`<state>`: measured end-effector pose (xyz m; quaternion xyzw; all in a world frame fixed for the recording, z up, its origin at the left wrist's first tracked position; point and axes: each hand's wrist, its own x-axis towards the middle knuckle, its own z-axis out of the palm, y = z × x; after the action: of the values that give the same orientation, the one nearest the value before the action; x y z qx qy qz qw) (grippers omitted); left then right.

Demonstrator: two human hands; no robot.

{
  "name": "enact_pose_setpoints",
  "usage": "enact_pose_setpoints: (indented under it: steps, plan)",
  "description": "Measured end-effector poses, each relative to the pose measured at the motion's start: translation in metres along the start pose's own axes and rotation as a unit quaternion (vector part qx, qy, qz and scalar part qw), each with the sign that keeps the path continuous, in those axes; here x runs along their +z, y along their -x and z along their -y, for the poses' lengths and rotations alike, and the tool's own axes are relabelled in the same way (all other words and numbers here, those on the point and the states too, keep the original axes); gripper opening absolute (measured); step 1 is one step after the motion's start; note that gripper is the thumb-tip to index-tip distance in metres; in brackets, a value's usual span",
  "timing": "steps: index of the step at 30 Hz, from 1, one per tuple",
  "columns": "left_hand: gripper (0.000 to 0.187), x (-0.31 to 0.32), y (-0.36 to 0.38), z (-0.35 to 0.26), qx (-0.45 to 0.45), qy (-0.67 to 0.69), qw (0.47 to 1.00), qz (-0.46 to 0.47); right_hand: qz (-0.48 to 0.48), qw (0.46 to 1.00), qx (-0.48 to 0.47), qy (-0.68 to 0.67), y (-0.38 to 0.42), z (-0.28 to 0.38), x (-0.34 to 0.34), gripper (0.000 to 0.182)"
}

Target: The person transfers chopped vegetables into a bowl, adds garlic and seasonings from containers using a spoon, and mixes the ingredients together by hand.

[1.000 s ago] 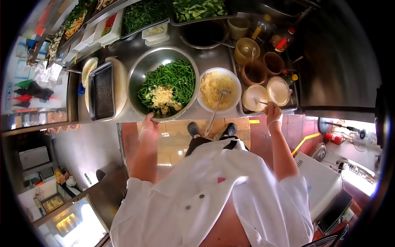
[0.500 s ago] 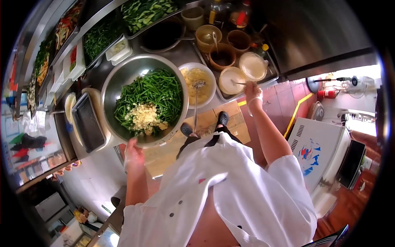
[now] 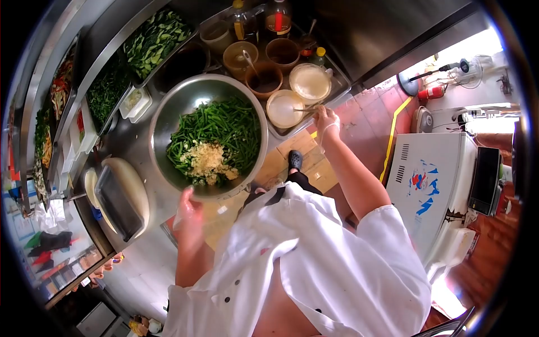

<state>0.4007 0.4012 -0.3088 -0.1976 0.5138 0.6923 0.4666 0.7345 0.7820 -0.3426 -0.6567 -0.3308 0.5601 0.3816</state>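
A large steel mixing bowl (image 3: pixel 160 112) holds cut green beans (image 3: pixel 224 126) with a heap of minced garlic (image 3: pixel 205 160) on top. My left hand (image 3: pixel 188 210), in a clear glove and slightly blurred, is at the near-left rim with its thumb against the steel; its other fingers are partly hidden. On the right, my gloved right hand (image 3: pixel 327 121) is closed on the handle of a thin metal spoon (image 3: pixel 306 109). The spoon's end reaches over a tub of white seasoning (image 3: pixel 283 109). A second tub of white seasoning (image 3: pixel 310 81) stands just behind it.
Around the tubs, a metal tray (image 3: pixel 341 90) carries a brown sauce bowl (image 3: pixel 263 84) with a spoon and several more sauce containers. Bottles (image 3: pixel 278 19) stand at the back. Left are a dark rectangular tray (image 3: pixel 118 202) and trays of cut greens (image 3: pixel 154 45). A white appliance (image 3: pixel 426 191) is at right.
The mixing bowl has shifted right, close against the seasoning tubs, with my left hand still at its rim. The white bowl of minced garlic with its ladle is out of sight. The view has turned.
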Motion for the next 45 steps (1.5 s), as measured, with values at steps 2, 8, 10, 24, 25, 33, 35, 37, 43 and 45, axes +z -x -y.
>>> enact_pose_setpoints:
  steps: [2, 8, 10, 24, 25, 33, 35, 37, 43, 45]
  plan:
    - [0.014, 0.000, -0.003, -0.003, 0.026, -0.019, 0.999, 0.033, -0.005, 1.000, -0.012, 0.000, 0.006, 0.015, -0.006, 0.026]
    - [0.011, -0.002, -0.008, -0.011, 0.056, -0.091, 0.994, 0.014, 0.003, 0.999, -0.046, 0.004, 0.012, 0.049, -0.013, 0.024]
    - [0.009, 0.010, 0.001, -0.014, 0.053, -0.111, 0.992, -0.008, 0.013, 0.998, -0.052, -0.015, 0.021, 0.066, -0.013, 0.021]
    - [0.032, 0.050, 0.017, -0.024, 0.073, -0.180, 0.979, -0.064, 0.257, 0.945, 0.013, -0.202, 0.164, 0.143, 0.066, 0.013]
    - [0.032, 0.049, 0.014, -0.022, 0.073, -0.176, 0.980, -0.060, 0.258, 0.946, 0.012, -0.196, 0.166, 0.146, 0.072, 0.014]
    - [0.032, 0.037, 0.001, -0.016, 0.058, -0.130, 0.989, -0.028, 0.269, 0.953, -0.034, -0.134, 0.190, 0.157, 0.141, 0.018]
    - [0.032, 0.043, 0.008, -0.020, 0.060, -0.135, 0.989, -0.030, 0.313, 0.944, -0.052, -0.092, 0.204, 0.159, 0.152, 0.017]
    - [0.032, 0.051, 0.018, -0.025, 0.063, -0.164, 0.983, -0.052, 0.321, 0.940, -0.073, -0.086, 0.204, 0.156, 0.165, 0.018]
    - [0.030, 0.032, 0.001, -0.012, 0.123, -0.201, 0.972, -0.017, 0.340, 0.926, -0.147, -0.068, 0.211, 0.125, 0.209, 0.023]
    - [0.029, 0.036, 0.004, -0.014, 0.126, -0.213, 0.969, -0.017, 0.380, 0.901, -0.207, 0.010, 0.213, 0.114, 0.218, 0.024]
